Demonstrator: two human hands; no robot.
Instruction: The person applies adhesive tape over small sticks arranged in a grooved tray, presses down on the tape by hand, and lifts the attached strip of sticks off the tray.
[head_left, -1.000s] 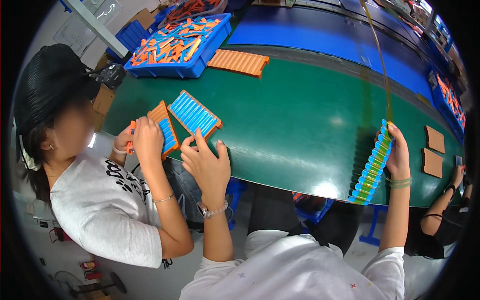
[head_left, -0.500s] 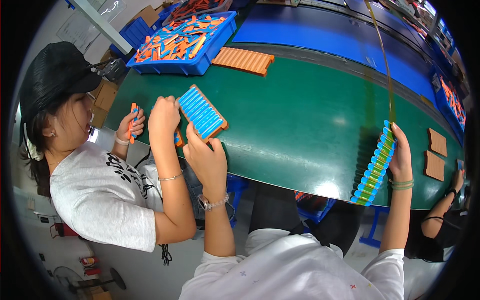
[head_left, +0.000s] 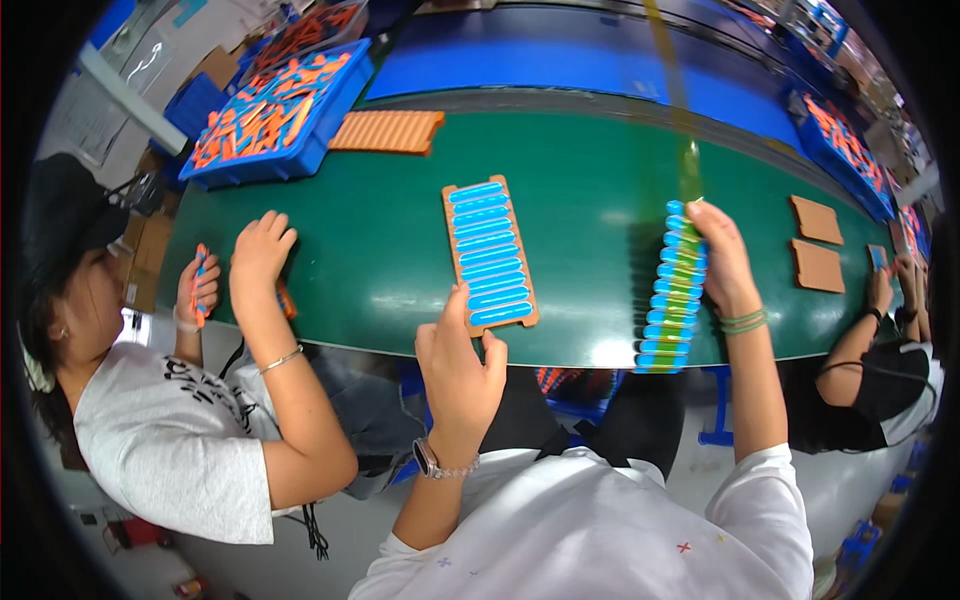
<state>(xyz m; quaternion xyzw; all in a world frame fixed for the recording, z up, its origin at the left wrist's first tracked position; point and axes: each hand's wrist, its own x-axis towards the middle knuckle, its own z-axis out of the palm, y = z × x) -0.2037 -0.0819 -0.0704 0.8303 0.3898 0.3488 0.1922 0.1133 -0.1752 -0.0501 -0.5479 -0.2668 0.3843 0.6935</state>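
Note:
My left hand (head_left: 462, 375) pinches the near end of an orange-brown ribbed tray (head_left: 484, 331) between thumb and fingers. Blue sticks (head_left: 490, 252) with rounded ends lie side by side in the tray's grooves. To the right, my right hand (head_left: 722, 255) grips the upper end of a strip of yellow see-through tape (head_left: 690, 170). A row of blue sticks (head_left: 668, 300) hangs together on that tape, crosswise, down to the table's near edge. From my right hand the tape runs up and away past the table's far side.
A blue bin (head_left: 310, 150) of orange and blue sticks stands far left beside another ribbed tray (head_left: 385, 132). Two small trays (head_left: 818, 265) lie at right, near another bin (head_left: 850, 165). A co-worker's hand (head_left: 200, 285) at left holds sticks. More hands work far right.
My left hand has carried the filled tray rightward from beside the co-worker's hand to the table's middle and straightened it. My right hand keeps the taped strip. The view has turned right.

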